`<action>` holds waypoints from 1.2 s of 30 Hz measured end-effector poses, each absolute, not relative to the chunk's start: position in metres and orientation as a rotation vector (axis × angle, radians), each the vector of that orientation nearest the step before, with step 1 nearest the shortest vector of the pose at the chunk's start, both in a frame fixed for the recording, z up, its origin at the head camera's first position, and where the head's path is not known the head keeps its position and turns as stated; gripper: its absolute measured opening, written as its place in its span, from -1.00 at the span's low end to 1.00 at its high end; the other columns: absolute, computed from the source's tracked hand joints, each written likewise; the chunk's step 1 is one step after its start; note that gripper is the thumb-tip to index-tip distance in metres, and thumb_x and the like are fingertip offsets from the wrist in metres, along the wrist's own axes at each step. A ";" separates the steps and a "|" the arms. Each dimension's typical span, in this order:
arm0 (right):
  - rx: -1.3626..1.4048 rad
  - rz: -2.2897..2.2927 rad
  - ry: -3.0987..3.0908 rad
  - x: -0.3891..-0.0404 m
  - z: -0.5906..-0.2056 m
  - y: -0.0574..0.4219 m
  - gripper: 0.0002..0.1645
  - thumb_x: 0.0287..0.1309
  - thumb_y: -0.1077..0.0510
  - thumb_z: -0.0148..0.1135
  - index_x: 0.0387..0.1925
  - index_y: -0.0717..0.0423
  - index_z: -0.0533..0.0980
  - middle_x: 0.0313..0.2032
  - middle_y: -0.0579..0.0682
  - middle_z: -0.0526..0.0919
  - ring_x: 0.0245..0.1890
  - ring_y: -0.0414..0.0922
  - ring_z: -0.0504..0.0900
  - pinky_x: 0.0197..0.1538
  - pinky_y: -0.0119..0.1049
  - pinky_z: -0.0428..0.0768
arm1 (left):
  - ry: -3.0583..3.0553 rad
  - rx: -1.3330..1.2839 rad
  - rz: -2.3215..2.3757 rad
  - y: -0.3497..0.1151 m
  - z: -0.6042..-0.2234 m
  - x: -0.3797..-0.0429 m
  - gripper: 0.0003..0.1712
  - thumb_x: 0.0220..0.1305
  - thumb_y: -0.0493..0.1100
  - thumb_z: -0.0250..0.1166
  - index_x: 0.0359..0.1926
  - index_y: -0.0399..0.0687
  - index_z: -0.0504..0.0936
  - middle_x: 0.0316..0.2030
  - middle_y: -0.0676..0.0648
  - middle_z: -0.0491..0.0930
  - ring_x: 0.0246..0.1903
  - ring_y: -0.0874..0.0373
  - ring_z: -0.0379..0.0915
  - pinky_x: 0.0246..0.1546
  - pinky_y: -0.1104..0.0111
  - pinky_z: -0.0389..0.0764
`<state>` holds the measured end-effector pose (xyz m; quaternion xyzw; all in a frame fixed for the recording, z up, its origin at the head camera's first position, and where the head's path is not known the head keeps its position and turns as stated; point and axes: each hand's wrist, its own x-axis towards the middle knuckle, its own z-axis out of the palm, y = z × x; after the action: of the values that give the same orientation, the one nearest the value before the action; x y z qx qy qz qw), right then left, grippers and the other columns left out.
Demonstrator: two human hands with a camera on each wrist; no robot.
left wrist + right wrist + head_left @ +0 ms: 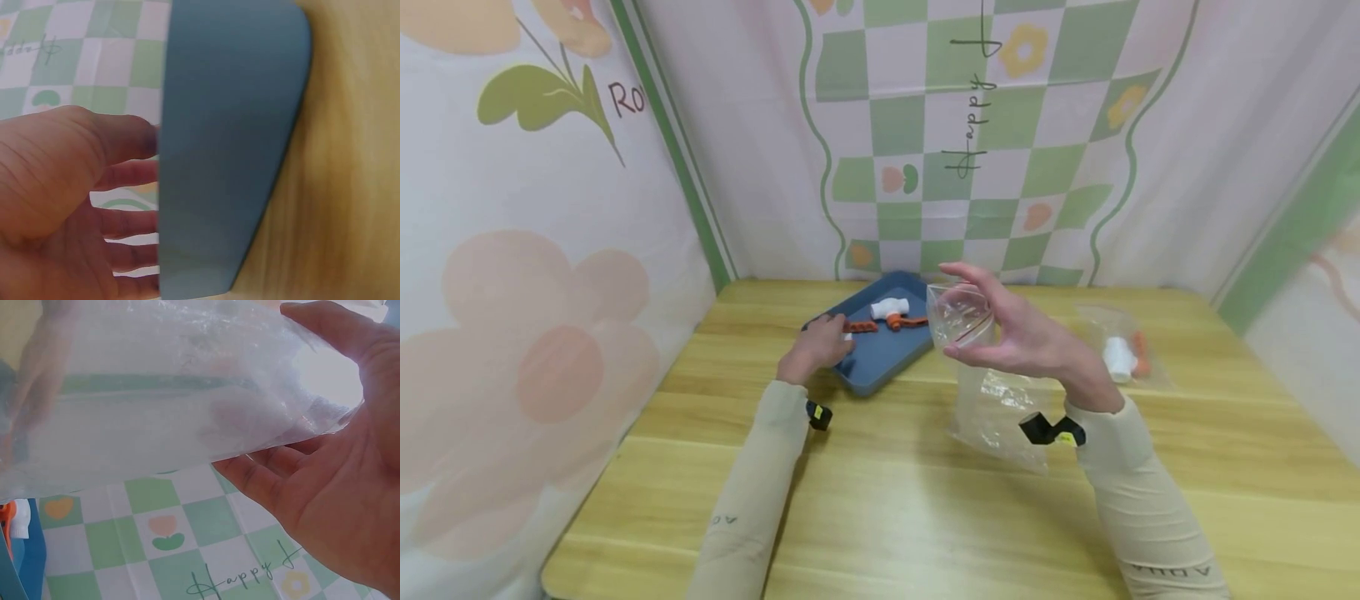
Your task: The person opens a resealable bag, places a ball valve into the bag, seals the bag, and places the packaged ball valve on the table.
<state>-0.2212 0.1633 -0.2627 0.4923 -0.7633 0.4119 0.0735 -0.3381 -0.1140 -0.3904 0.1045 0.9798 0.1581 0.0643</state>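
My left hand (820, 343) reaches over the near left rim of a blue-grey tray (880, 367). Under its fingers lie a white piece and an orange ridged handle (861, 327); in the left wrist view the tray wall (231, 137) hides the fingertips, so their grip does not show. A white ball valve (890, 309) with an orange lever lies farther back in the tray. My right hand (1026, 333) holds a clear zip bag (955, 312) above the table, thumb and fingers curved around its widened mouth. In the right wrist view the bag (156, 425) spreads out from the palm.
Beneath the right hand, clear plastic bags (1000, 408) lie on the wooden table (880, 500). At the right lies another clear bag (1093, 321) with a white and orange valve (1120, 360) inside. A patterned curtain (760, 167) hangs behind the table.
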 end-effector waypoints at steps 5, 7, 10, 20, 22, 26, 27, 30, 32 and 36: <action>1.445 1.235 -2.326 -0.230 -0.271 0.168 0.05 -0.11 0.43 0.37 0.35 0.12 -0.01 -0.03 0.20 0.49 0.04 0.05 0.49 -0.03 -0.35 0.54 | 2.998 0.296 0.369 -0.113 -0.399 -0.344 -0.41 0.31 0.05 0.10 0.27 -0.09 0.27 0.17 -0.22 0.33 0.11 -0.10 0.31 0.10 0.03 0.36; 1.442 1.237 -2.330 -0.235 -0.276 0.170 0.07 -0.10 0.40 0.38 0.36 0.06 -0.02 -0.01 0.16 0.50 0.06 0.00 0.48 -0.03 -0.36 0.54 | 3.023 0.295 0.302 -0.113 -0.401 -0.347 -0.41 0.29 0.03 0.11 0.28 -0.07 0.27 0.17 -0.22 0.32 0.10 -0.13 0.32 0.11 0.01 0.34; 1.447 1.247 -2.324 -0.239 -0.279 0.172 0.06 -0.09 0.36 0.38 0.37 0.02 -0.02 0.00 0.12 0.49 0.08 -0.03 0.48 -0.05 -0.34 0.56 | 3.051 0.294 0.237 -0.113 -0.404 -0.349 -0.43 0.26 -0.06 0.14 0.27 -0.05 0.29 0.15 -0.23 0.32 0.08 -0.15 0.33 0.12 -0.01 0.32; 1.456 1.310 -2.326 -0.238 -0.282 0.174 0.04 -0.06 0.37 0.36 0.37 0.00 -0.01 -0.03 0.13 0.48 0.06 0.01 0.48 -0.20 -0.29 0.62 | 3.095 0.310 0.186 -0.111 -0.409 -0.348 -0.50 0.28 -0.12 0.11 0.25 0.04 0.38 0.05 -0.21 0.39 -0.02 -0.10 0.36 0.00 0.06 0.41; 1.459 1.302 -2.328 -0.239 -0.282 0.174 0.04 -0.06 0.37 0.36 0.37 0.00 -0.01 -0.03 0.13 0.48 0.06 0.01 0.49 -0.22 -0.28 0.63 | 3.104 0.322 0.178 -0.110 -0.409 -0.348 -0.52 0.27 -0.12 0.13 0.22 0.03 0.42 0.02 -0.19 0.41 -0.04 -0.07 0.37 -0.03 0.06 0.43; 1.441 1.249 -2.349 -0.239 -0.282 0.175 0.03 -0.05 0.33 0.37 0.37 -0.04 -0.01 -0.02 0.10 0.49 0.07 -0.02 0.48 -0.15 -0.31 0.61 | 3.121 0.343 0.241 -0.111 -0.410 -0.350 -0.53 0.23 -0.07 0.18 0.18 0.04 0.46 -0.04 -0.15 0.46 -0.10 0.00 0.40 -0.11 0.08 0.48; 1.429 1.229 -2.356 -0.239 -0.282 0.175 0.04 -0.05 0.31 0.37 0.37 -0.05 -0.01 -0.02 0.09 0.49 0.07 -0.04 0.49 -0.11 -0.32 0.59 | 3.122 0.348 0.286 -0.111 -0.410 -0.350 -0.52 0.23 -0.05 0.19 0.18 0.03 0.46 -0.06 -0.14 0.47 -0.12 0.01 0.41 -0.13 0.09 0.48; 1.409 1.196 -2.372 -0.238 -0.281 0.175 0.04 -0.05 0.29 0.38 0.37 -0.07 -0.01 0.00 0.07 0.49 0.08 -0.05 0.48 -0.07 -0.34 0.56 | 3.127 0.377 0.460 -0.112 -0.408 -0.350 -0.52 0.23 -0.03 0.20 0.16 -0.02 0.46 -0.09 -0.11 0.51 -0.15 0.04 0.42 -0.17 0.13 0.50; 1.409 1.219 -2.375 -0.237 -0.281 0.175 0.04 -0.05 0.30 0.38 0.37 -0.07 -0.01 0.01 0.08 0.47 0.09 -0.03 0.47 -0.11 -0.33 0.59 | 3.129 0.406 0.583 -0.112 -0.405 -0.349 -0.52 0.23 -0.03 0.21 0.15 -0.07 0.46 -0.09 -0.12 0.52 -0.15 0.04 0.44 -0.16 0.15 0.50; 1.400 1.236 -2.384 -0.237 -0.280 0.174 0.04 -0.04 0.30 0.37 0.37 -0.07 -0.01 0.02 0.08 0.46 0.10 -0.02 0.47 -0.12 -0.32 0.59 | 3.122 0.485 0.786 -0.113 -0.396 -0.347 -0.53 0.23 -0.04 0.23 0.13 -0.11 0.47 -0.06 -0.12 0.53 -0.11 0.03 0.45 -0.10 0.16 0.48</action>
<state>-0.2365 0.1740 -0.2801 0.4617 -0.7859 0.4075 0.0567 -0.3466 -0.1126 -0.3963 0.1488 0.9574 0.2409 -0.0571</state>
